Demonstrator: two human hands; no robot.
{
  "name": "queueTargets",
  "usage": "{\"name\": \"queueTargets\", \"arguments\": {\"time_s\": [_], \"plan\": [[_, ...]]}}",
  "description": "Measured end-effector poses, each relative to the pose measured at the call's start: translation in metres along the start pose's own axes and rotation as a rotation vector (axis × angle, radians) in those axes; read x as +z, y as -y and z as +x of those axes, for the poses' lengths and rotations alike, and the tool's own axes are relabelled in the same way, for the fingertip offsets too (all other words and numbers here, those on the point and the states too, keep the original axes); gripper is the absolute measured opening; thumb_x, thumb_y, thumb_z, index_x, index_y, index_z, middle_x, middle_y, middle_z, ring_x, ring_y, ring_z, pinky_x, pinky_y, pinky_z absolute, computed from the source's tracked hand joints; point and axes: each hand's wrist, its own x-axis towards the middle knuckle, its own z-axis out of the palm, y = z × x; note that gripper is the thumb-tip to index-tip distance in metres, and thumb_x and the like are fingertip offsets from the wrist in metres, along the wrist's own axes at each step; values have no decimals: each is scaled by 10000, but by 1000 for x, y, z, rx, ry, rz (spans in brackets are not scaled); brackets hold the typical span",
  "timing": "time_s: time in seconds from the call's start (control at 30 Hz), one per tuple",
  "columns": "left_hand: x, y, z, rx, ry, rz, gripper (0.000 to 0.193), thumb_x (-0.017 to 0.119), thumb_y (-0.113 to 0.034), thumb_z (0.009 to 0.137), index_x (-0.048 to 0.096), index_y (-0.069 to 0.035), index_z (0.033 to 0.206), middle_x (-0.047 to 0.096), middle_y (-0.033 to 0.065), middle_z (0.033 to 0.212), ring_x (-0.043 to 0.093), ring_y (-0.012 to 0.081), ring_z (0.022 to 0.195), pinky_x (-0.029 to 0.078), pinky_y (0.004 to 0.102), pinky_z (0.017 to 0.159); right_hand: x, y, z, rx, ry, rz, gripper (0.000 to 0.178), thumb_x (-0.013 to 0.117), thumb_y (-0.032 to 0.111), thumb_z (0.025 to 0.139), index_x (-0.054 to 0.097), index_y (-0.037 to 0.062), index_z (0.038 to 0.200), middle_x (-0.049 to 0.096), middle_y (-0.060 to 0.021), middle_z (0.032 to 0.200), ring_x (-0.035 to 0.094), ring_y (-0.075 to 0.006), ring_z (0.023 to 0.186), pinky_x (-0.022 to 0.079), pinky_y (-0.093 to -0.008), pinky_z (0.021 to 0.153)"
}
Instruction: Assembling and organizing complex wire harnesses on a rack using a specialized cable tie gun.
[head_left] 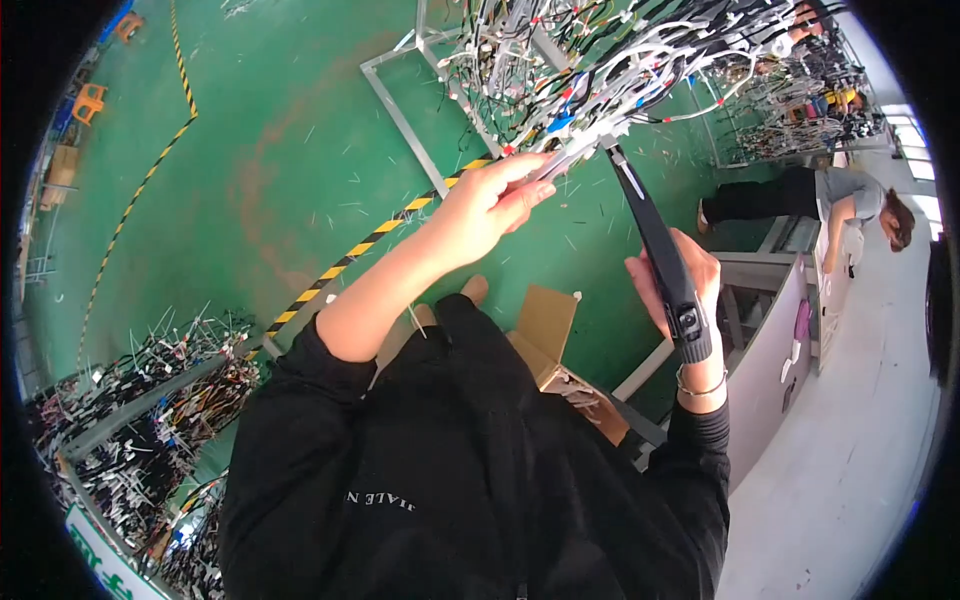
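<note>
My right hand (695,270) is wrapped round a black cable tie gun (655,235), whose long nose slants up and away from me. The nose tip meets a bundle of white and grey cables (590,145). My left hand (490,205) pinches that bundle between thumb and fingers, just left of the tip. Part of the right hand's grip is hidden under the tool's body. Beyond both hands, a thick mass of wire harnesses (640,80) in white and black, with red and blue connectors, hangs on a metal frame (405,130).
An open cardboard box (545,335) stands near my legs. At lower left a rack (110,425) carries more harnesses. Yellow-black tape (365,245) crosses the green floor, where cut tie ends lie scattered. To the right, a person (845,205) bends beside a grey bench (770,350).
</note>
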Motion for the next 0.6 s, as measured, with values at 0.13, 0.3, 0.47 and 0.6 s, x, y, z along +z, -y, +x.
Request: {"name": "queueTargets", "arguments": {"time_s": [0.13, 0.3, 0.47, 0.6], "plan": [[-39, 33, -15, -383, 378, -452, 351, 457, -298, 1070, 608, -24, 1230, 678, 63, 802, 670, 152, 703, 525, 283, 654, 11, 5, -13, 83, -28, -30, 286, 820, 98, 768, 547, 11, 755, 531, -111, 651, 547, -267, 549, 466, -324, 538], [-71, 106, -67, -527, 624, -553, 449, 566, -323, 998, 531, -28, 1335, 650, 148, 1233, 585, 232, 1211, 383, 393, 1095, 21, 0, -26, 33, -45, -54, 377, 850, 153, 758, 576, 7, 971, 587, -128, 848, 598, -266, 721, 497, -344, 646], [-65, 120, -90, -381, 607, -340, 495, 651, -86, 945, 514, -71, 1420, 672, 113, 1235, 604, 191, 1181, 423, 365, 1063, 62, 5, -81, -135, 260, -252, 410, 601, -6, 639, 608, 2, 1049, 607, -170, 993, 591, -392, 932, 478, -469, 841], [-65, 125, -108, -477, 493, -79, 427, 603, -9, 937, 577, -20, 1362, 731, 95, 1123, 673, 144, 1048, 525, 298, 915, 102, 31, -110, 241, 414, 353, 341, 666, 27, 787, 609, -30, 1118, 627, -194, 1026, 631, -399, 930, 523, -395, 825]]}}
